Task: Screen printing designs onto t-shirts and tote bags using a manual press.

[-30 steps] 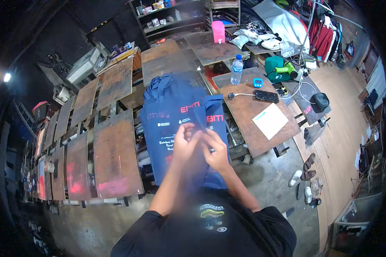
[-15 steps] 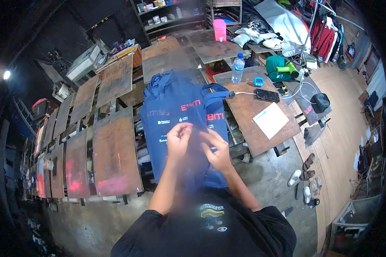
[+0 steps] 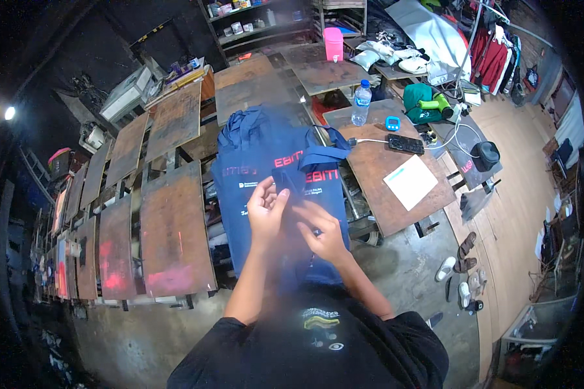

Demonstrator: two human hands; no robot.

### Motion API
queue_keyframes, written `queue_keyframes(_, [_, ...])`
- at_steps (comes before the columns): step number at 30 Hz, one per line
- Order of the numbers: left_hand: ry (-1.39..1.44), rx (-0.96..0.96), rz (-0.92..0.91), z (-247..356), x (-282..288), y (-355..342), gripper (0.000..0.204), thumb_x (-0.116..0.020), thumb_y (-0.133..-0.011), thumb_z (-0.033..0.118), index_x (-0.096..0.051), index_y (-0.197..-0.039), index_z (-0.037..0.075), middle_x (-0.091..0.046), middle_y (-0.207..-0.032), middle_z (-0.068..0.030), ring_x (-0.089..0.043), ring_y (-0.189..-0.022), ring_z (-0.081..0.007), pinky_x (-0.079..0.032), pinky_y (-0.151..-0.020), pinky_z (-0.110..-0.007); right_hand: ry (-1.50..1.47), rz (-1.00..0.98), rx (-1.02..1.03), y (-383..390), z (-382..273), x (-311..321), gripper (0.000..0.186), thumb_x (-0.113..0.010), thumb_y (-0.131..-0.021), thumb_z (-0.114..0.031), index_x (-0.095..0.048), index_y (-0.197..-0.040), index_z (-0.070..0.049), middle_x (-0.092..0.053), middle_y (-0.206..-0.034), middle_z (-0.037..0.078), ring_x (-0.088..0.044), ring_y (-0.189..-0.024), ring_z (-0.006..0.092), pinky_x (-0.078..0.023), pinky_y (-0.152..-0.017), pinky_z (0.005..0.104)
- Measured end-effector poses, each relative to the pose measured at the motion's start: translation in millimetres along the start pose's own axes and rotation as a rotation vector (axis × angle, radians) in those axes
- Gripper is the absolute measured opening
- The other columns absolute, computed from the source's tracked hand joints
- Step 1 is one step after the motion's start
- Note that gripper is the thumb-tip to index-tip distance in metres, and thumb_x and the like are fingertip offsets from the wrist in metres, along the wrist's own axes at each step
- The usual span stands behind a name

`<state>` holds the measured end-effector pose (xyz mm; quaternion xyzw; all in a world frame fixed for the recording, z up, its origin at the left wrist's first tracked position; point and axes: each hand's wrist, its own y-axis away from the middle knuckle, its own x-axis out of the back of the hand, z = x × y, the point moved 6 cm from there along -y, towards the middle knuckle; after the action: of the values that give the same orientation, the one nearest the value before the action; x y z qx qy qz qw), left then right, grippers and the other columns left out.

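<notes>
Dark blue tote bags (image 3: 237, 201) with red and white print lie overlapped in front of me, their straps (image 3: 324, 154) bunched at the far end. Over them, my left hand (image 3: 265, 207) is closed, thumb and fingers pinching a small dark blue fold of bag cloth (image 3: 291, 183). My right hand (image 3: 323, 232) hovers just right of it, above the printed front. Its fingers reach leftward with the thumb apart, and nothing shows held between them. A hazy smear over the middle of the picture blurs the cloth between the hands.
Brown boards (image 3: 175, 227) on a rack stretch leftward. On the right board (image 3: 396, 194) are a water bottle (image 3: 361, 104), blue timer (image 3: 392, 123), phone (image 3: 405, 144) and white paper (image 3: 410, 181). A white cable (image 3: 370, 141) runs to the phone. Shoes (image 3: 446, 268) lie on the floor.
My left hand's fingers have shifted slightly, and a dark blue fold now shows at their tips. My right hand has moved a little down and left. The bag cloth on the right has shifted.
</notes>
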<state>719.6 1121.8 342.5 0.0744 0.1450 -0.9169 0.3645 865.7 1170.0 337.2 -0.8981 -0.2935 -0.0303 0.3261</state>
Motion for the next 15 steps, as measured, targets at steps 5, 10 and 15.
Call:
queue_keyframes(5, [-0.052,-0.028,0.036,-11,15,-18,0.031,-0.066,-0.087,0.001,-0.053,-0.116,-0.003,-0.063,-0.093,-0.0026,-0.058,-0.079,-0.0047,-0.047,-0.069,-0.018,0.126,-0.069,0.059,3,3,-10,0.035,-0.066,-0.081,-0.007,-0.067,-0.115,-0.008,-0.063,-0.12,0.018,-0.064,-0.103,0.0326,-0.05,-0.089,0.0384])
queue_keyframes(10, [-0.089,-0.068,-0.012,-3,11,-31,0.024,-0.064,-0.088,-0.001,-0.057,-0.11,-0.001,-0.062,-0.089,-0.0003,-0.055,-0.076,-0.003,-0.045,-0.067,-0.017,0.1,-0.072,0.004,2,1,-14,0.033,-0.068,-0.08,-0.004,-0.068,-0.113,-0.006,-0.065,-0.114,0.022,-0.063,-0.108,0.0357,-0.05,-0.092,0.0389])
queue_keyframes(15, [-0.107,-0.079,-0.06,-5,2,-25,0.032,-0.062,-0.088,-0.002,-0.052,-0.118,0.0,-0.064,-0.094,-0.0027,-0.058,-0.081,-0.0054,-0.046,-0.072,-0.018,0.038,0.024,-0.061,2,10,-6,0.031,-0.066,-0.081,-0.002,-0.068,-0.111,-0.004,-0.064,-0.115,0.022,-0.064,-0.106,0.0343,-0.05,-0.091,0.0373])
